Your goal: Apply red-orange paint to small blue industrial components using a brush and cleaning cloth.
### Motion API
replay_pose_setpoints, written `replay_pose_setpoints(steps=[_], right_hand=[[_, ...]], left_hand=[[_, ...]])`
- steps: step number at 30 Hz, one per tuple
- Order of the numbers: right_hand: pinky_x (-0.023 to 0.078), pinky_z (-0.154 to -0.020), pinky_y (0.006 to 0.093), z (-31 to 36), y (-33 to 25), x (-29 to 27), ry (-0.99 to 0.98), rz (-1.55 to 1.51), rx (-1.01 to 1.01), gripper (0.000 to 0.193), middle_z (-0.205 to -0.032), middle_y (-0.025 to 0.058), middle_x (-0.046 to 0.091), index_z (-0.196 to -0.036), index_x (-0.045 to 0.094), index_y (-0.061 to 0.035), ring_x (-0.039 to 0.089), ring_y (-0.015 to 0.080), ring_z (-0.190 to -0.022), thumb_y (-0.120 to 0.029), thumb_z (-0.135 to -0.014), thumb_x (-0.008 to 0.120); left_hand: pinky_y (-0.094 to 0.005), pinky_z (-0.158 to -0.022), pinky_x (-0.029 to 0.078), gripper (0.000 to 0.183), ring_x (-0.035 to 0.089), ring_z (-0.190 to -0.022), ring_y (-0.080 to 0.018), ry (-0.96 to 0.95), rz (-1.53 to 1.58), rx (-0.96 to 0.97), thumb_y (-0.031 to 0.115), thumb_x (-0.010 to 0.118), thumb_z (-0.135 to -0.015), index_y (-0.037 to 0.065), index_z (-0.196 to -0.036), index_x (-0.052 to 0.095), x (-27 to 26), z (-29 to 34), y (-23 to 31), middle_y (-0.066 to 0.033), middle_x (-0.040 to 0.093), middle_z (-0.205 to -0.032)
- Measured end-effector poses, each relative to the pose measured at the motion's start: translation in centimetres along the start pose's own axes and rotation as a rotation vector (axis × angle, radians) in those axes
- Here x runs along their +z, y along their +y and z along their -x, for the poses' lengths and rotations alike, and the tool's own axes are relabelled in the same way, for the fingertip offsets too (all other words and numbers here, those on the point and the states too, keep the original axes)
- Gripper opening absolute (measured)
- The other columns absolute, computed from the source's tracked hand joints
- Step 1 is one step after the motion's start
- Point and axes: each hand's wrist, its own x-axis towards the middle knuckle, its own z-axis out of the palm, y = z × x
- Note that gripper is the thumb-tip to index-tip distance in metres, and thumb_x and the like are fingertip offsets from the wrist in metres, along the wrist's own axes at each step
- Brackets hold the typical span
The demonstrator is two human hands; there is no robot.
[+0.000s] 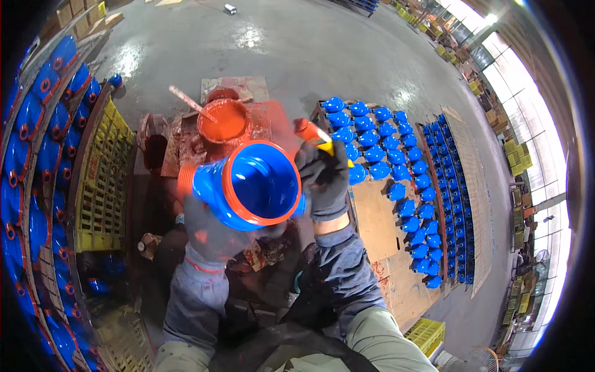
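Observation:
My gloved left hand (pixel 211 229) is wrapped round a blue hollow housing (pixel 214 192) from its left side and below. The housing is tilted so its wide round mouth faces up; a red-orange band runs round that rim, and the narrower threaded end at the left is red-orange too. Just right of the rim, my gloved right hand (pixel 323 177) grips a paintbrush (pixel 313 134) with a yellow handle and red-covered bristles pointing up and left. Its bristles stand apart from the housing. Beyond it sits a bucket (pixel 246 131) of red paint with a stick (pixel 189 102) leaning in it.
At the left, racks hold blue housings (pixel 43 115) with red rims, beside a yellow crate (pixel 99 198). Right of me, rows of blue housings (pixel 378 170) stand by bare cardboard (pixel 378 214). Another yellow crate (pixel 427 335) lies low at the right. A paint-stained container (pixel 155 146) stands left of the bucket.

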Motion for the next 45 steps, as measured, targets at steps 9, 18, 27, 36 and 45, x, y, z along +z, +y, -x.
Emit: replay_pose_setpoints(steps=[9, 18, 27, 36, 45], right_hand=[[0.051, -0.066, 0.0256, 2.8, 1.9, 6.2, 0.047, 1.179, -0.433, 0.034, -0.092, 0.0078, 0.069, -0.114, 0.064, 0.0004, 0.065, 0.0125, -0.073, -0.03, -0.101, 0.055], [0.049, -0.062, 0.0237, 2.4, 2.8, 4.9, -0.19, 1.966, -0.829, 0.014, -0.083, 0.0053, 0.068, -0.1, 0.066, 0.0005, 0.063, 0.0106, -0.069, -0.011, -0.092, 0.067], [0.044, -0.054, 0.0246, 2.8, 1.8, 6.1, 0.042, 1.18, -0.533, 0.022, -0.081, 0.0061, 0.065, -0.101, 0.062, -0.0016, 0.056, 0.0119, -0.059, -0.023, -0.098, 0.06], [0.054, -0.078, 0.0318, 0.7, 7.0, 0.9, -0.202, -0.037, 0.26, 0.042, -0.096, 0.0084, 0.068, -0.114, 0.06, -0.01, 0.065, 0.0184, -0.088, -0.048, -0.101, 0.046], [0.042, -0.06, 0.0264, 0.5, 6.7, -0.6, 0.089, 0.363, -0.009, 0.04, -0.075, -0.0005, 0.053, -0.098, 0.062, -0.0089, 0.05, 0.0101, -0.067, -0.047, -0.102, 0.048]], left_hand=[[-0.0388, -0.082, 0.053, 0.064, 0.065, -0.099, -0.0306, 0.276, -1.708, 0.462, 0.041, 0.075, -0.081, 0.0, -0.126, 0.054, 0.6, -0.5, -0.2, -0.0161, 0.065, -0.11], [-0.0425, -0.081, 0.053, 0.067, 0.063, -0.098, -0.0351, 0.206, -2.001, 0.469, 0.035, 0.079, -0.076, 0.005, -0.129, 0.053, 1.2, -0.6, -1.1, -0.0185, 0.061, -0.111], [-0.0319, -0.089, 0.051, 0.056, 0.064, -0.099, -0.0181, 0.227, -0.699, 0.047, 0.032, 0.072, -0.086, -0.003, -0.127, 0.056, 0.4, 0.3, 0.5, -0.0116, 0.065, -0.116], [-0.0604, -0.099, 0.047, 0.076, 0.055, -0.122, -0.0396, -0.209, 0.862, -0.274, 0.06, 0.055, -0.091, 0.009, -0.145, 0.041, 0.0, -0.3, -4.3, -0.017, 0.054, -0.136], [-0.0498, -0.087, 0.053, 0.069, 0.054, -0.12, -0.0404, -0.324, 0.849, -0.295, 0.05, 0.05, -0.097, 0.004, -0.147, 0.034, 2.6, -1.8, -4.3, -0.0236, 0.048, -0.138]])
